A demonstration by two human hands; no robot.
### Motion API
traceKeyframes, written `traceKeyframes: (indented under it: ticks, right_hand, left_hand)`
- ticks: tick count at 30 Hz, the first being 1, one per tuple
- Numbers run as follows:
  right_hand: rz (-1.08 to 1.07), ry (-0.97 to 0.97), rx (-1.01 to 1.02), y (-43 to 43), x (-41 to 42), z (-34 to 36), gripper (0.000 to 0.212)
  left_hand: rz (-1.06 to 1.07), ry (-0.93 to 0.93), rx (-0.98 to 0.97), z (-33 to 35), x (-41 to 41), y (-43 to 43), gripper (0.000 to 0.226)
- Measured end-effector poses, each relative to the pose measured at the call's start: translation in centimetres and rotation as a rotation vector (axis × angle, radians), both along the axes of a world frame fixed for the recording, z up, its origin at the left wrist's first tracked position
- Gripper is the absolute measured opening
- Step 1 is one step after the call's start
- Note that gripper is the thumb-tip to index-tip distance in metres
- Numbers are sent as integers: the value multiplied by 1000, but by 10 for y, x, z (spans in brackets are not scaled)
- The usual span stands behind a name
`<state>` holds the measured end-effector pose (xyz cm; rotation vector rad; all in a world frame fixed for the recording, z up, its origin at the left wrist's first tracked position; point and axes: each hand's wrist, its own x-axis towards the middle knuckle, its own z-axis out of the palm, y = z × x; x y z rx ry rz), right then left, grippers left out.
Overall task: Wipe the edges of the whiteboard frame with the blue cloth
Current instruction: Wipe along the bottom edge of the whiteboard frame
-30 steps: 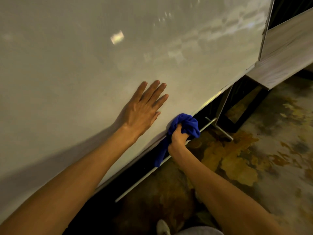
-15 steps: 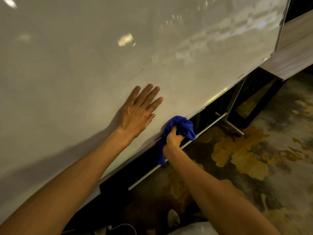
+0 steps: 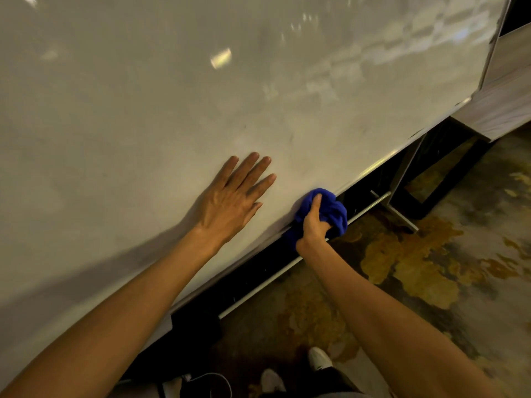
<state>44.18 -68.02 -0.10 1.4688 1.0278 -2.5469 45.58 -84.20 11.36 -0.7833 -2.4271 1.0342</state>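
Observation:
A large whiteboard [image 3: 172,96] fills most of the view, its pale metal bottom frame edge [image 3: 370,169] running diagonally from lower left to upper right. My left hand [image 3: 232,199] lies flat and spread on the board surface, just above that edge. My right hand [image 3: 313,222] grips a bunched blue cloth [image 3: 333,206] and presses it against the bottom frame edge, to the right of my left hand. The cloth wraps over the edge, so the stretch of frame under it is hidden.
Below the board a white crossbar [image 3: 301,259] and a stand leg [image 3: 399,214] sit over a dark gap. A wooden table with black legs [image 3: 505,110] stands at the right. The floor [image 3: 416,268] has yellow-grey patches. My white shoes [image 3: 319,359] and a white cable [image 3: 212,380] are at the bottom.
My right hand has slid the blue cloth a short way along the bottom frame edge, toward the lower left of the board. My left hand stays flat on the board.

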Motion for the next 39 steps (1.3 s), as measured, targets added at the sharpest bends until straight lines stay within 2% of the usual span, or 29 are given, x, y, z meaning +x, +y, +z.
traceKeyframes:
  ticks: [11, 23, 35, 39]
  right_hand:
    - [-26, 15, 16, -59, 31, -16, 72]
    - [-129, 70, 34, -176, 98, -23, 66]
    - [29, 71, 62, -266, 175, -30, 65]
    - [85, 93, 45, -274, 189, -35, 55]
  left_hand:
    - [-50, 29, -38, 0, 13, -32, 68]
    - [-118, 31, -73, -10, 60, -119, 68]
    - [-100, 8, -41, -11, 122, -208, 68]
    - [-86, 9, -35, -14, 133, -223, 70]
